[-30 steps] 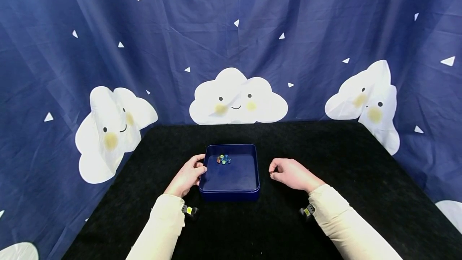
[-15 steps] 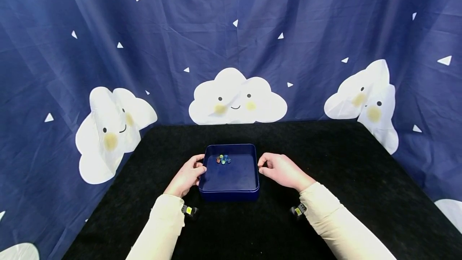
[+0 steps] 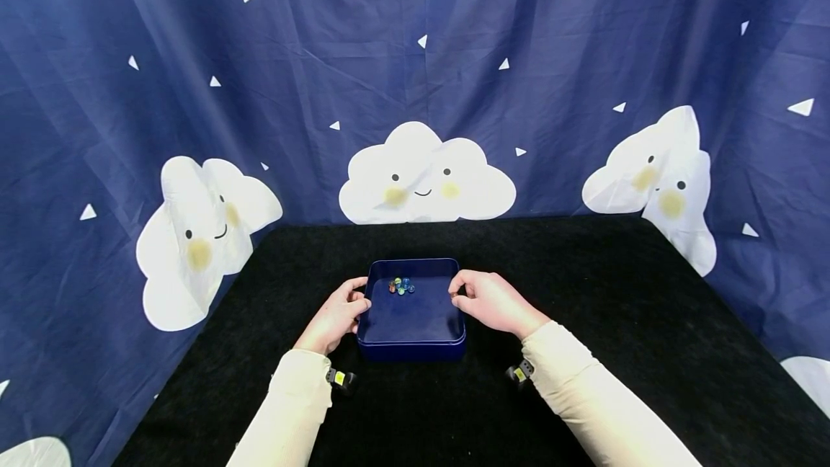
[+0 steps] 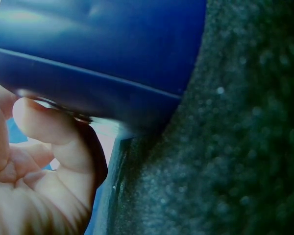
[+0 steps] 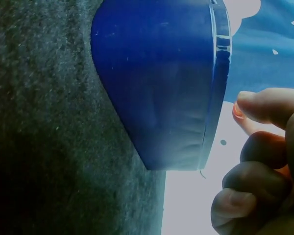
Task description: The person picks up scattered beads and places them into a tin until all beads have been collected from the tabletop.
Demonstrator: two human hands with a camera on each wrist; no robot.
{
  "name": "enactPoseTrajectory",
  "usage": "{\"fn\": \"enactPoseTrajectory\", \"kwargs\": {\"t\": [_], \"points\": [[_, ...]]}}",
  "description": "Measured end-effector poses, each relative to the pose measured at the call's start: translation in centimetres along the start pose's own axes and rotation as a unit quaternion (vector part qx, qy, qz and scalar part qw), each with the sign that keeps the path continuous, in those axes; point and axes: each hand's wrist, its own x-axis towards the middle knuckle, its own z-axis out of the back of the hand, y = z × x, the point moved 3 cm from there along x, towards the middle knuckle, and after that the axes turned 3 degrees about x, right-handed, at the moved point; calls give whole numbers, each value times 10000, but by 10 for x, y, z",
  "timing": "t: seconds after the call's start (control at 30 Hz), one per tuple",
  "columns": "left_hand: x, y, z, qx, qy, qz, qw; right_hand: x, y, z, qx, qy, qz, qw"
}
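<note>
A dark blue open box (image 3: 412,353) sits on the black cloth, with several small glass marbles (image 3: 401,287) clustered toward its back left. My left hand (image 3: 333,317) holds the box by its left side, the thumb at the rim. The left wrist view has the thumb (image 4: 44,122) against the box wall (image 4: 103,44). My right hand (image 3: 494,301) is over the box's right rim, pinching a small orange marble (image 5: 238,111) between thumb and forefinger. Most of that marble is hidden by the fingertips. Its other fingers are curled in.
Black cloth (image 3: 635,294) covers the table around the box. Behind stands a dark blue curtain (image 3: 389,42) with white clouds and triangles. Each wrist carries a small camera, one on the left (image 3: 341,379) and one on the right (image 3: 519,373).
My right hand has moved left, from beside the box to over its right rim, still pinching the marble. The left hand, the box and the marbles inside stay where they were.
</note>
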Motion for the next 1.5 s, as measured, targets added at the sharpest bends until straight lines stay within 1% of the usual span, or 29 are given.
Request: {"fn": "enactPoseTrajectory", "kwargs": {"t": [0.23, 0.33, 0.47, 0.53, 0.63, 0.7, 0.77, 0.8, 0.9, 0.93, 1.03, 1.23, 1.5], "points": [[-2, -2, 1, 10, -6, 23, 10000, 8, 4, -6, -165, 100, 20, 9998], [-7, -9, 0, 7, 53, 43, 10000, 9, 5, -8, -167, 161, -22, 9997], [-14, -20, -2, 19, 113, 16, 9999, 8, 3, -7, -182, 161, -214, 9995], [-12, -18, -2, 23, 70, 19, 10000, 6, 1, -5, -208, 127, -278, 9993], [-6, -10, 0, 36, -8, 11, 10000, 5, -2, -3, -217, 72, -304, 9993], [-2, -5, 1, 9, 13, 61, 10000, 3, -5, -1, -219, 43, -308, 9993], [-6, -11, 0, -36, 85, 67, 9999, 1, -8, 1, -209, 15, -307, 9993], [-9, -15, 0, -61, 121, 67, 9999, 0, -10, 2, -224, -9, -317, 9992], [-9, -14, -1, -100, 139, 62, 9998, -4, -17, 6, -213, -71, -348, 9991], [-8, -12, -1, -107, 122, 41, 9999, -7, -21, 8, -210, -94, -358, 9991], [0, 2, 0, -93, 42, 24, 9999, -15, -32, 13, -190, -129, -404, 9989], [-1, 3, -1, -111, 26, 3, 9999, -31, -54, 28, -277, -192, -528, 9980], [1, 3, 0, -114, -5, -55, 9999, -39, -75, 46, -308, -70, -702, 9970]]}}
